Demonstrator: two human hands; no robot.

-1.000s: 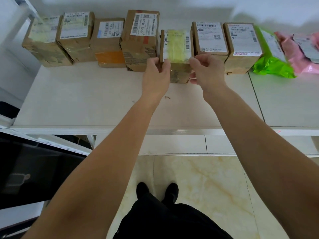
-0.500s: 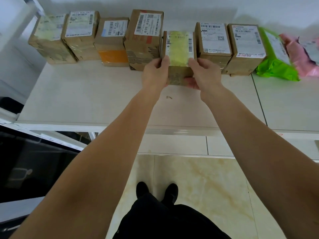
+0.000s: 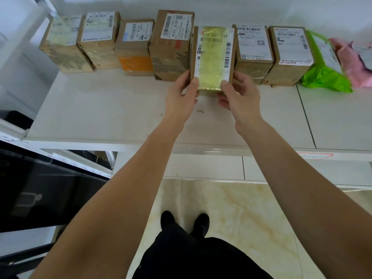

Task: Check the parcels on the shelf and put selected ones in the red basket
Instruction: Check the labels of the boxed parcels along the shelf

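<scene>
A cardboard parcel with a yellow-taped label (image 3: 213, 57) is tilted up so its label faces me, in the middle of a row of parcels along the back of the white shelf (image 3: 100, 109). My left hand (image 3: 182, 95) grips its lower left corner and my right hand (image 3: 237, 95) grips its lower right corner. Both thumbs press on the label face. The red basket is not in view.
Several brown boxes stand left (image 3: 173, 45) and right (image 3: 254, 53) of the held parcel. A green bag (image 3: 324, 71) and a pink bag (image 3: 354, 61) lie at the far right. A dark glass surface (image 3: 40, 190) sits low on the left. My feet stand on tiled floor (image 3: 231, 214).
Both hands have taken the yellow-labelled parcel by its lower corners, lifted it a little off the shelf and tipped its label toward me. The other parcels have not moved.
</scene>
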